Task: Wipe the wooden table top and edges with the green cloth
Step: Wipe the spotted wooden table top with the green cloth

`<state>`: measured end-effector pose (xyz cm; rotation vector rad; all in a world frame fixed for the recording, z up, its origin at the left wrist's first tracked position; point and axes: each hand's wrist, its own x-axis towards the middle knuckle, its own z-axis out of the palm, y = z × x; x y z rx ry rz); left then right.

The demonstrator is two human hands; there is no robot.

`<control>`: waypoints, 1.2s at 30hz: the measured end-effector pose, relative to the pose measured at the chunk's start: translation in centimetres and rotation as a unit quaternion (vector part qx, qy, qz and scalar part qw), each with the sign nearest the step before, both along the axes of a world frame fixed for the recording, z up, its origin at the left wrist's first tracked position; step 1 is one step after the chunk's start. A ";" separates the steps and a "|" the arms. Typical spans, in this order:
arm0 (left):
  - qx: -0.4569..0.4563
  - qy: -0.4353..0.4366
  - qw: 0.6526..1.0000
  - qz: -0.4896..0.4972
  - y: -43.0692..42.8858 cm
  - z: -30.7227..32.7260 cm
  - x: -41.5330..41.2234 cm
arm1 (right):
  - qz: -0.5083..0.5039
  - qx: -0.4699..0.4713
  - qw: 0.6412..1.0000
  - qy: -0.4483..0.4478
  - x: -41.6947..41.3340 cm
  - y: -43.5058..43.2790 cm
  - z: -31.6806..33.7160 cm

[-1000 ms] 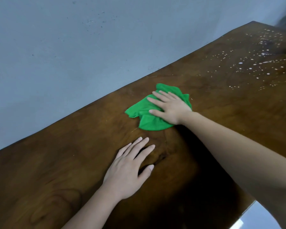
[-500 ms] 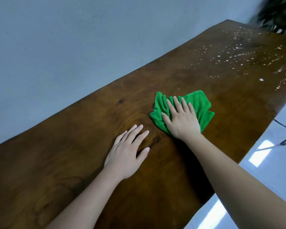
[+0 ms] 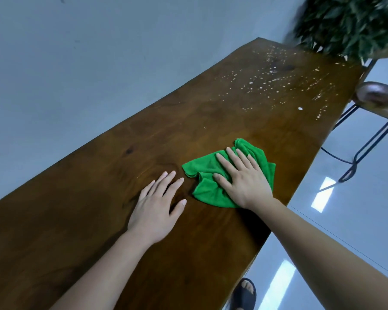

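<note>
A long dark wooden table top [image 3: 81, 220] runs from lower left to upper right along a grey wall. The crumpled green cloth [image 3: 202, 168] lies near the table's middle, toward its near edge. My right hand [image 3: 244, 177] presses flat on the cloth with fingers spread, covering its right half. My left hand [image 3: 157, 209] rests flat and open on the bare wood just left of the cloth, not touching it. White droplets or specks [image 3: 278, 86] dot the far right end of the table.
A leafy plant [image 3: 349, 23] stands at the table's far right end. Beside that end a stool [image 3: 381, 101] with thin black metal legs sits on the shiny pale floor [image 3: 345, 220]. My sandalled foot [image 3: 244, 294] shows below the table's near edge.
My right hand has dragged the green cloth from near the wall side across toward the near edge. My left hand stayed flat in place. The view swung right, revealing the plant and stool.
</note>
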<state>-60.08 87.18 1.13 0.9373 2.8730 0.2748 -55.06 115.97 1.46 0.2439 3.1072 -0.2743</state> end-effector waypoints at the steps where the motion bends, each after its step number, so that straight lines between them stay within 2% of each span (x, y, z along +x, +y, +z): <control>1: 0.002 0.000 1.000 -0.003 1.1 0.0 -0.3 | -0.006 -0.002 1.000 -0.001 -0.6 1.4 -0.1; 15: -0.010 0.017 1.000 0.011 20.7 -0.4 -8.1 | -0.043 -0.013 0.999 -0.010 -13.3 27.8 0.3; 22: -0.018 0.023 0.999 0.045 26.3 -0.3 -11.1 | -0.060 -0.010 0.998 -0.022 -18.9 37.3 1.0; 30: -0.015 0.021 0.998 0.055 28.1 0.2 -12.5 | -0.123 -0.009 0.992 -0.032 -23.0 41.9 1.0; 36: -0.003 0.021 0.998 0.052 27.7 -0.1 -12.6 | -0.163 0.007 0.985 -0.049 -24.2 36.9 1.2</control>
